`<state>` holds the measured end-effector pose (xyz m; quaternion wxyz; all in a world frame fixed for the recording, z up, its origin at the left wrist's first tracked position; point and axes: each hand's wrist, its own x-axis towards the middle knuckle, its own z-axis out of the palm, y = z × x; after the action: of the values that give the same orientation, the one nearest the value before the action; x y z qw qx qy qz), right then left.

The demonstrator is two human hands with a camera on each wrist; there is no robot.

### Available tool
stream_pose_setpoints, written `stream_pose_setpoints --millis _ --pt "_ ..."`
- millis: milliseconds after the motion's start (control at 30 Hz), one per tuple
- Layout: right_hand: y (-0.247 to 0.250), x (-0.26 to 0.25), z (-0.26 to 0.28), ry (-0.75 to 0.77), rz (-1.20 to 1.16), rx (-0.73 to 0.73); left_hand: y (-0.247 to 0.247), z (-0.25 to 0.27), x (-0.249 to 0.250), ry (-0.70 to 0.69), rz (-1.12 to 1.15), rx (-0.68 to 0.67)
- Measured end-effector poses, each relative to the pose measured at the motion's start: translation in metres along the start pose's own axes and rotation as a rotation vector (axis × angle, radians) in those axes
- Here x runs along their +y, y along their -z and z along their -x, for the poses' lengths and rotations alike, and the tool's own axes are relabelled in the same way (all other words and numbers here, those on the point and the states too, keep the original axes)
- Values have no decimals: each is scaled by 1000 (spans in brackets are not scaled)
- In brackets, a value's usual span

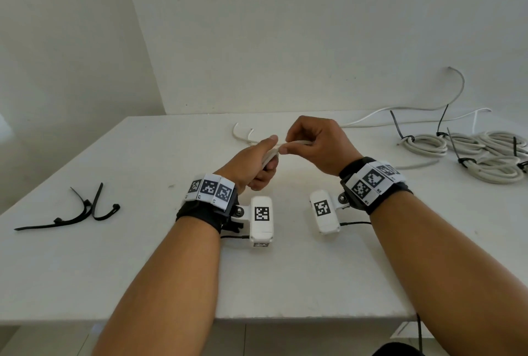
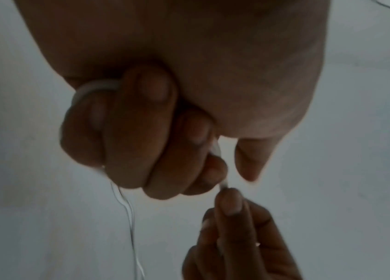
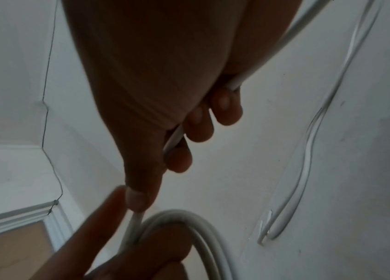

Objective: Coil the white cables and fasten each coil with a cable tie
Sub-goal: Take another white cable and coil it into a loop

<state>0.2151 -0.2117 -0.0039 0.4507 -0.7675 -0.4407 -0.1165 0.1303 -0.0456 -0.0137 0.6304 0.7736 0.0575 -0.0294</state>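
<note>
Over the middle of the white table point(image 1: 143, 255), my left hand point(image 1: 257, 161) grips a few loops of a white cable point(image 1: 270, 155) in its curled fingers point(image 2: 141, 132). My right hand point(image 1: 308, 144) holds the same cable point(image 3: 175, 138) just beyond, its thumb and fingers point(image 3: 225, 106) curled round the strand. The loops point(image 3: 189, 223) curve past my left fingers in the right wrist view. Loose cable ends point(image 1: 243, 134) lie behind the hands. Several black cable ties point(image 1: 85, 210) lie at the left of the table.
Several coiled white cables point(image 1: 471, 155) fastened with black ties lie at the right rear of the table. A loose white cable point(image 1: 400, 111) runs along the back edge and up the wall. The table's front edge point(image 1: 285, 318) is below my forearms.
</note>
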Motion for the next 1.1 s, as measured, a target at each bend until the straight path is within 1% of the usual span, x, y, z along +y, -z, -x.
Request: stream_pose_setpoints --millis 100,267,333,400,467,533,633,700,767,833,867,900,1033,1100 --pt "3 5 0 -21 -26 41 -3 4 0 -81 85 -69" --pt "11 9 -2 -55 -87 127 3 11 3 -153 392 -144" --pt "10 10 -3 -78 -59 97 4 12 4 -189 512 -218" --pt "6 9 -3 -93 -19 10 5 13 6 -215 643 -322" --pt "1 6 -3 -95 -10 -67 7 12 8 -239 766 -375" --pt "0 5 -4 -102 -15 -100 8 12 9 -274 864 -344" --pt "-1 8 -4 -152 -8 -156 8 9 11 -356 962 -278" --pt "-2 15 -2 -186 45 -198 12 6 11 -410 1022 -223" --pt "-1 20 -1 -203 79 -167 19 5 11 -465 1081 -149" --pt "3 23 -1 -210 66 -73 23 3 10 -491 1106 -74" --pt "4 22 -2 -213 64 -50 23 2 10 -493 1110 -45" --pt "3 21 -2 -214 75 -65 23 1 9 -492 1111 -21" --pt "-8 11 -1 -227 184 -306 18 -2 8 -478 1054 32" --pt "-9 4 -1 -222 211 -383 14 -4 7 -453 1002 76"
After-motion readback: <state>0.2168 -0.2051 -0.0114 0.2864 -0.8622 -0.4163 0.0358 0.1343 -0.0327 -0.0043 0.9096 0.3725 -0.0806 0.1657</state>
